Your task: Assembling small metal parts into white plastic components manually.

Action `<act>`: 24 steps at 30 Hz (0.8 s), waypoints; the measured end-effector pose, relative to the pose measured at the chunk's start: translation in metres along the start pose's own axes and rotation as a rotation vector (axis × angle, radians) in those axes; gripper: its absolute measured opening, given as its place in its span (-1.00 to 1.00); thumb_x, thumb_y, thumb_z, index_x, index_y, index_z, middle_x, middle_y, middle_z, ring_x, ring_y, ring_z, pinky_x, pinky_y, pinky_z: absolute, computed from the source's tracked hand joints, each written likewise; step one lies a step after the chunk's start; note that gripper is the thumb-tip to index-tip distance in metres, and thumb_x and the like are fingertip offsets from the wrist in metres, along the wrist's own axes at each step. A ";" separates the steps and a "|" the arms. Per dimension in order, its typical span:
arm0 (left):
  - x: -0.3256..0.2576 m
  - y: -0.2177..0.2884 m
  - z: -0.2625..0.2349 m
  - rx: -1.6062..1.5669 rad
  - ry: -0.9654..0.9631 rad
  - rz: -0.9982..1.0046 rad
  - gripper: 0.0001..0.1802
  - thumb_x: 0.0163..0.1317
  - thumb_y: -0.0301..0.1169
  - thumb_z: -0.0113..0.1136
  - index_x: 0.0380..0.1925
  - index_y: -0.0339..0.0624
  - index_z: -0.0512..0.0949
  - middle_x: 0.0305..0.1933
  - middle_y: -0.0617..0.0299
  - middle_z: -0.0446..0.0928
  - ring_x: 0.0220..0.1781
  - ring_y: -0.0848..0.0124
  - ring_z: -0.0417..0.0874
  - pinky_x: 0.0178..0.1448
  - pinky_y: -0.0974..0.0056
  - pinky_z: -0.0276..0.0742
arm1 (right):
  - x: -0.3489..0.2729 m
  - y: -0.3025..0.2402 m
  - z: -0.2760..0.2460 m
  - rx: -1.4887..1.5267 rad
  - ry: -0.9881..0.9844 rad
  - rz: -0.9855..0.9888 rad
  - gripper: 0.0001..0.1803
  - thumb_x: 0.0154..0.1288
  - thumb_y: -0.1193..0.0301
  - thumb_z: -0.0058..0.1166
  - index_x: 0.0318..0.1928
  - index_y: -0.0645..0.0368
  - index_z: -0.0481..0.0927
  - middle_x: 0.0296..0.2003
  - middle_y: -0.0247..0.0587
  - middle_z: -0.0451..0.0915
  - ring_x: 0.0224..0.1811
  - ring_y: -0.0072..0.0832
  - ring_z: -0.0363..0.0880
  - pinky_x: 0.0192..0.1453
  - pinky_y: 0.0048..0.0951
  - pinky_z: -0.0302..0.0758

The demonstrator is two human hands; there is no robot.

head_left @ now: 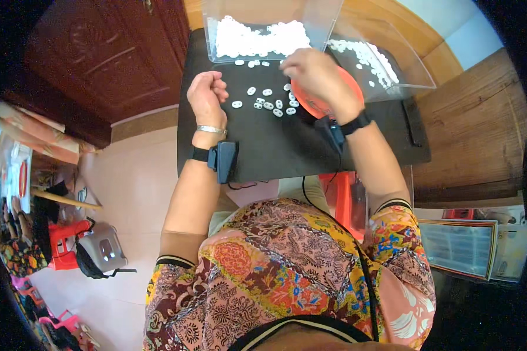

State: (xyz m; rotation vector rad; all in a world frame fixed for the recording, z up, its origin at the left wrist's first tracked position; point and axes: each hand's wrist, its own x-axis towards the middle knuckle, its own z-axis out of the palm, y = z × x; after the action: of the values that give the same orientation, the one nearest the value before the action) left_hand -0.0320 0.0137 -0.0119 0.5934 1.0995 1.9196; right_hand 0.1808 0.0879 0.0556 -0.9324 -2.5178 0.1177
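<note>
Small white oval pieces with two dark holes each [267, 106] lie scattered on a dark table. To their left is my left hand [206, 96], raised with its fingers curled inward; whatever it holds is hidden. Above the far left rim of an orange bowl [354, 82] my right hand [313, 73] hangs with fingers bent together and slightly blurred. Its fingertips are near a few white pieces, and I cannot make out what is in them. The hand and wrist cover much of the bowl.
A clear plastic box [209, 41] with a heap of white pieces stands at the table's far edge. To its right, another clear container [412, 67] has more pieces. Wooden panelling [471, 128] rises at the right; a red chair [346, 205] is below the dark table [251, 158].
</note>
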 end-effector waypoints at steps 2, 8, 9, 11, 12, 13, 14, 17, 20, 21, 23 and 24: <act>0.001 -0.002 -0.001 0.027 -0.020 0.008 -0.77 0.25 -0.37 -0.09 -0.46 -0.24 0.50 -0.63 0.29 0.43 -0.72 0.55 0.35 -0.64 0.48 0.18 | 0.003 -0.014 0.018 0.012 -0.079 -0.045 -0.83 0.05 0.42 0.08 -0.32 0.16 0.64 -0.34 -0.15 0.61 -0.28 -0.23 0.56 -0.20 -0.29 0.48; 0.002 -0.003 -0.002 0.029 -0.019 0.017 -0.76 0.25 -0.35 -0.08 -0.47 -0.23 0.50 -0.65 0.31 0.43 -0.73 0.56 0.35 -0.64 0.48 0.18 | -0.005 -0.044 0.040 0.002 -0.338 -0.057 -0.85 0.05 0.36 0.14 -0.35 0.10 0.66 -0.35 -0.18 0.58 -0.20 -0.25 0.53 -0.13 -0.29 0.49; 0.002 -0.002 -0.001 0.028 -0.018 0.014 -0.76 0.25 -0.35 -0.08 -0.47 -0.23 0.50 -0.65 0.31 0.43 -0.73 0.56 0.35 -0.64 0.48 0.18 | -0.006 -0.044 0.047 0.002 -0.341 -0.056 -0.85 0.05 0.36 0.14 -0.35 0.10 0.66 -0.35 -0.18 0.58 -0.20 -0.25 0.53 -0.13 -0.29 0.49; 0.000 -0.001 0.001 -0.019 -0.013 0.012 -0.79 0.19 -0.43 -0.08 -0.53 -0.24 0.51 -0.67 0.26 0.44 -0.76 0.56 0.35 -0.67 0.49 0.16 | -0.007 -0.043 0.058 -0.049 -0.193 -0.142 -0.88 -0.02 0.39 0.13 -0.43 0.09 0.66 -0.45 -0.10 0.61 -0.31 -0.16 0.60 -0.23 -0.19 0.53; 0.000 -0.001 0.002 -0.020 -0.013 0.012 -0.79 0.19 -0.43 -0.08 -0.53 -0.24 0.51 -0.67 0.26 0.44 -0.76 0.56 0.35 -0.67 0.49 0.16 | -0.008 -0.041 0.063 -0.049 -0.194 -0.142 -0.88 -0.02 0.39 0.13 -0.43 0.09 0.66 -0.45 -0.10 0.61 -0.31 -0.16 0.60 -0.23 -0.19 0.53; -0.001 -0.001 0.002 -0.020 -0.016 0.015 -0.79 0.19 -0.43 -0.08 -0.53 -0.24 0.51 -0.67 0.26 0.44 -0.76 0.56 0.35 -0.68 0.49 0.16 | -0.007 -0.039 0.067 -0.104 -0.149 -0.188 -0.88 0.00 0.40 0.11 -0.42 0.11 0.64 -0.45 -0.07 0.60 -0.32 -0.17 0.60 -0.23 -0.19 0.53; -0.001 -0.001 0.003 -0.019 -0.020 0.019 -0.79 0.19 -0.43 -0.08 -0.53 -0.24 0.51 -0.67 0.27 0.44 -0.76 0.57 0.35 -0.68 0.49 0.15 | -0.007 -0.038 0.069 -0.160 -0.103 -0.232 -0.88 0.02 0.41 0.09 -0.41 0.12 0.63 -0.46 -0.05 0.59 -0.33 -0.19 0.61 -0.24 -0.20 0.53; -0.002 -0.002 0.002 0.021 -0.047 -0.027 -0.80 0.18 -0.42 -0.06 -0.52 -0.22 0.52 -0.66 0.29 0.45 -0.76 0.58 0.35 -0.68 0.50 0.14 | -0.007 -0.036 0.065 -0.115 -0.072 -0.187 -0.88 0.08 0.41 0.03 -0.40 0.14 0.61 -0.46 -0.03 0.58 -0.32 -0.25 0.61 -0.23 -0.25 0.54; -0.002 -0.007 0.000 0.165 -0.177 -0.077 -0.73 0.26 -0.31 -0.09 -0.47 -0.21 0.53 -0.64 0.31 0.46 -0.72 0.59 0.35 -0.64 0.51 0.17 | -0.001 -0.042 0.050 0.250 -0.178 0.222 -0.89 0.14 0.42 0.03 -0.38 0.16 0.59 -0.42 -0.18 0.58 -0.31 -0.29 0.56 -0.23 -0.34 0.47; -0.004 -0.006 0.002 0.168 -0.180 -0.078 -0.73 0.26 -0.31 -0.09 -0.47 -0.21 0.53 -0.64 0.31 0.46 -0.72 0.59 0.35 -0.64 0.51 0.17 | -0.002 -0.043 0.046 0.252 -0.176 0.225 -0.89 0.14 0.42 0.03 -0.38 0.16 0.59 -0.42 -0.18 0.58 -0.31 -0.29 0.56 -0.23 -0.34 0.47; -0.011 -0.003 0.008 0.351 -0.383 -0.163 -0.69 0.28 -0.27 -0.12 -0.48 -0.19 0.53 -0.64 0.31 0.46 -0.72 0.60 0.35 -0.64 0.51 0.14 | -0.002 -0.042 0.041 0.417 -0.028 0.170 -0.88 0.18 0.42 0.03 -0.36 0.19 0.58 -0.45 -0.19 0.56 -0.36 -0.36 0.55 -0.28 -0.42 0.45; -0.014 -0.003 0.009 0.390 -0.443 -0.196 -0.68 0.29 -0.26 -0.15 -0.46 -0.19 0.52 -0.62 0.30 0.47 -0.71 0.58 0.35 -0.64 0.50 0.13 | -0.002 -0.040 0.041 0.420 -0.024 0.173 -0.88 0.18 0.42 0.03 -0.36 0.19 0.58 -0.45 -0.19 0.56 -0.36 -0.36 0.55 -0.28 -0.42 0.45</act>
State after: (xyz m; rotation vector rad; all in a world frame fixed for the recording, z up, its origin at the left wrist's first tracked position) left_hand -0.0166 0.0069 -0.0097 1.0276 1.1895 1.3253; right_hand 0.1406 0.0591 0.0274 -0.9681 -2.2964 0.6849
